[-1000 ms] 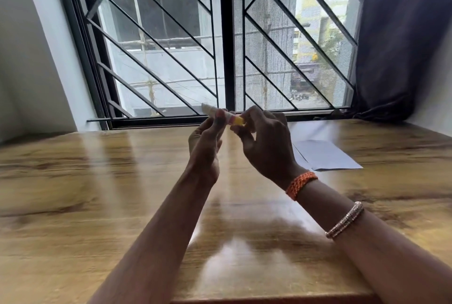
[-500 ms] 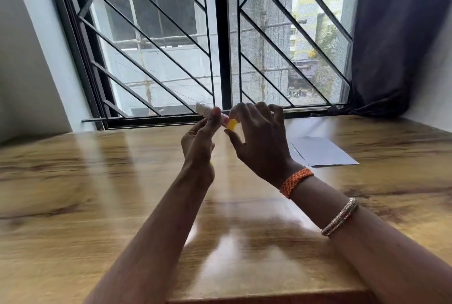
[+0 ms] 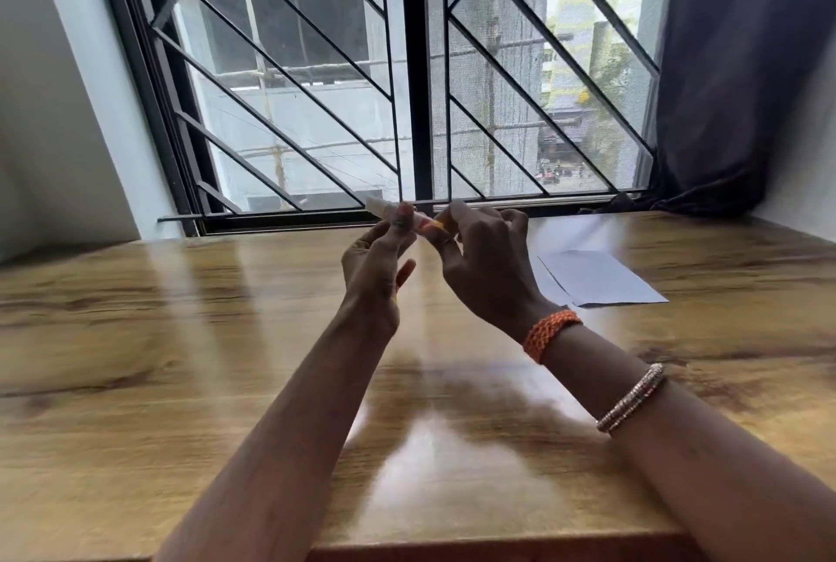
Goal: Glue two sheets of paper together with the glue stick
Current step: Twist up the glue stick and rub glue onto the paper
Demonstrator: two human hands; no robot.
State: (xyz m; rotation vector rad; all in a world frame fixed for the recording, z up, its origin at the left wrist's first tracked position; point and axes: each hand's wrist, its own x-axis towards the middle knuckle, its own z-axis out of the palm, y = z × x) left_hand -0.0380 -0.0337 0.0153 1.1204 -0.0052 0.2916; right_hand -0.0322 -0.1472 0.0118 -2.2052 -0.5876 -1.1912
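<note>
- Both hands are working above the table (image 3: 135, 358), raised near the window (image 3: 407, 86).
- My left hand (image 3: 375, 272) is pinching the glue stick (image 3: 389, 212) between fingertips and thumb, the stick lying level, its white end pointing left.
- My right hand (image 3: 488, 262) is pinching the stick's yellow end (image 3: 435, 224), other fingers curled loosely.
- Paper (image 3: 597, 278) is lying flat on the table to the right, well apart from both hands; a second sheet's edge is peeking out beneath it.
- Two bracelets (image 3: 549, 333) are sitting on my right wrist.
</note>
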